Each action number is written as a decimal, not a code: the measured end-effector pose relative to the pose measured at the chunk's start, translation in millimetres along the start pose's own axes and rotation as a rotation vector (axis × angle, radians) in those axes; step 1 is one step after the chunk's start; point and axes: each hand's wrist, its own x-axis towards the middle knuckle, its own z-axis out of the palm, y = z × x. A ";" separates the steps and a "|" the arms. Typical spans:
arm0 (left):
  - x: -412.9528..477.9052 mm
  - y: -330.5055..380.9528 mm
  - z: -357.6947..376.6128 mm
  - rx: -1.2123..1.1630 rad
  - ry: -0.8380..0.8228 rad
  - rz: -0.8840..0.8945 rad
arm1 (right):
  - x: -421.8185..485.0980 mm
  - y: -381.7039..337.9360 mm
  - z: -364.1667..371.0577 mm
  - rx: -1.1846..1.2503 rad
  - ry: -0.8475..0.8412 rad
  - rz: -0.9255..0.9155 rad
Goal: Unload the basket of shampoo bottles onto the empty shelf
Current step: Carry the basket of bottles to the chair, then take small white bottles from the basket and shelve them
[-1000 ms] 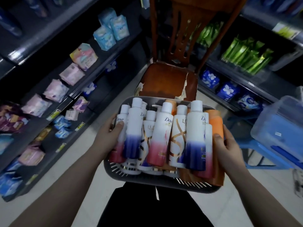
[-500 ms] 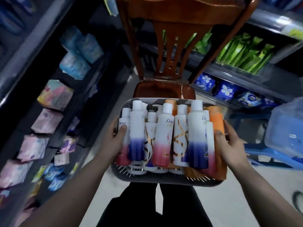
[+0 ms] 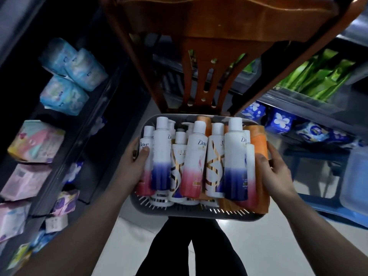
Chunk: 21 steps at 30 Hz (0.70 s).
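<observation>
Because the shampoo bottles (image 3: 194, 162) are piled higher than the rim of the basket (image 3: 199, 215) and lie loose on a lower layer, the top ones could be sent sliding out by any tilt and be dropped to the floor below the basket. The basket is held in the air. Its left side is gripped by the left hand (image 3: 137, 162), with the thumb laid over the outermost bottle. Its right side is gripped by the right hand (image 3: 276, 170), with the thumb pressed on an orange bottle (image 3: 258, 148). The fingers beneath cannot be seen.

A wooden chair (image 3: 209, 76) stands just beyond the basket's far edge. The basket could be knocked against it if it is carried forward carelessly. No empty shelf can be made out with certainty.

One basket is counted. In its top layer are:
- two white-to-blue bottles;
- three white-to-pink bottles;
- two gold-ribboned bottles;
- at least two orange bottles.

More bottles are half hidden underneath, so no full total can be given.
</observation>
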 end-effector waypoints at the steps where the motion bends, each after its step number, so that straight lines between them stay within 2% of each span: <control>1: 6.9 -0.1 3.1 -0.006 -0.002 -0.003 | 7.2 -1.0 1.2 -0.005 0.001 -0.004; 17: 60.6 3.2 15.3 -0.024 0.074 0.016 | 59.1 -9.7 14.5 -0.048 0.077 -0.078; 21: 64.8 9.4 16.7 -0.022 0.083 0.024 | 64.4 -15.1 12.1 -0.086 0.035 -0.098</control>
